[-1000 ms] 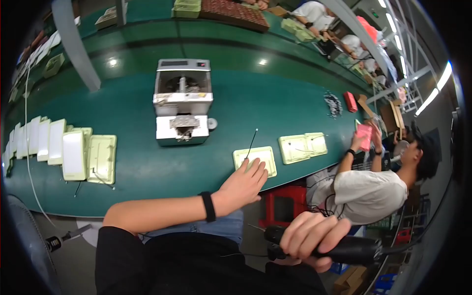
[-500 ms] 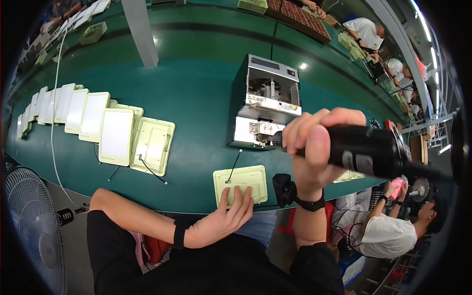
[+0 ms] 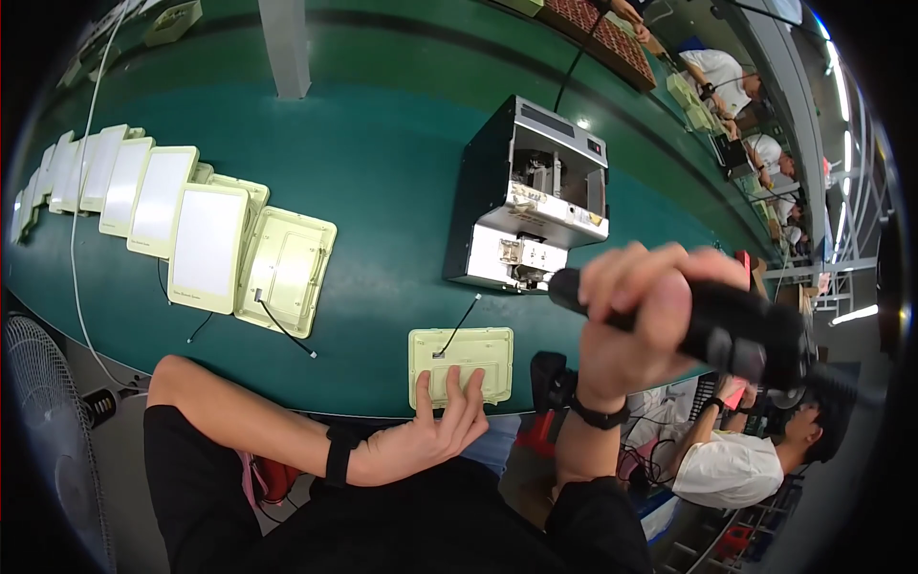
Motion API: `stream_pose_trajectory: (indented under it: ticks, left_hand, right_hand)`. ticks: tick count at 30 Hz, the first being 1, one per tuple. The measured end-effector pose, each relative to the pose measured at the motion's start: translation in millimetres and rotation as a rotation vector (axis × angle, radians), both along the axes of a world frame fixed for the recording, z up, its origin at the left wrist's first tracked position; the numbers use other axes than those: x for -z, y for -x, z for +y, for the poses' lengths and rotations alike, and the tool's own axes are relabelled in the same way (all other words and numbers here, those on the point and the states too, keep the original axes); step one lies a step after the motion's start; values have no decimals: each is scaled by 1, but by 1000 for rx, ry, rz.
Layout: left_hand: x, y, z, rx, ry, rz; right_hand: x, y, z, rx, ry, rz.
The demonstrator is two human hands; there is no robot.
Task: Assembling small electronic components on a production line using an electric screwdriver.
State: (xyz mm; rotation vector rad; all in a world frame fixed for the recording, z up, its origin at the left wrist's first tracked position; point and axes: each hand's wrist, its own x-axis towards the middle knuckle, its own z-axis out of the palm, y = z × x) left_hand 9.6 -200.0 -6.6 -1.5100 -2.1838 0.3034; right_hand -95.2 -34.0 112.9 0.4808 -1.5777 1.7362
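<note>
A pale green plastic shell (image 3: pixel 485 349) lies near the table's front edge, with a short black cable (image 3: pixel 461 323) rising from its upper left. My left hand (image 3: pixel 440 435) rests on the shell's lower part, fingers outstretched and apart. Wrapped around a black corded electric screwdriver (image 3: pixel 741 335), my right hand (image 3: pixel 641 316) is raised above the table. The screwdriver's nose points left, toward the front of a grey-and-black screw feeder (image 3: pixel 550 206); its bit cannot be made out. Motion smears the tool and the right fingers.
An overlapping row of pale green, white-faced panels (image 3: pixel 206 244) stretches across the left side. Beside it lies another shell (image 3: pixel 287 263) with a cable. A grey post (image 3: pixel 285 48) stands behind. A fan (image 3: pixel 57 440) is at lower left; a co-worker (image 3: pixel 732 464) sits at right.
The view has shifted a little. My right hand and the screwdriver sit farther right and lower relative to the screw feeder. My left hand stays on the shell, its fingers slightly more apart.
</note>
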Motion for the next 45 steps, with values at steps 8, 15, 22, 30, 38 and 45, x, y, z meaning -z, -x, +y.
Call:
stream_pose_trajectory:
  ticks: [8,15,22,30,38,45]
  left_hand:
    - [1,-1,1,20,6,35]
    - [3,1,1,12,18,40]
    - [3,-2,2,16,22,37]
    - [6,0,4,25,23,42]
    - [8,-12,-1,-91,48,58]
    - [13,-17,6,-63,-48,93]
  right_hand:
    - [1,-15,4,72,-43,-192]
    - [32,-45,5,7,-3,-279]
    - [47,-51,13,-100,40,-207]
    - [52,-50,6,13,-17,-307]
    - [60,-47,-11,72,73,-267]
    - [60,-53,8,-7,25,-178]
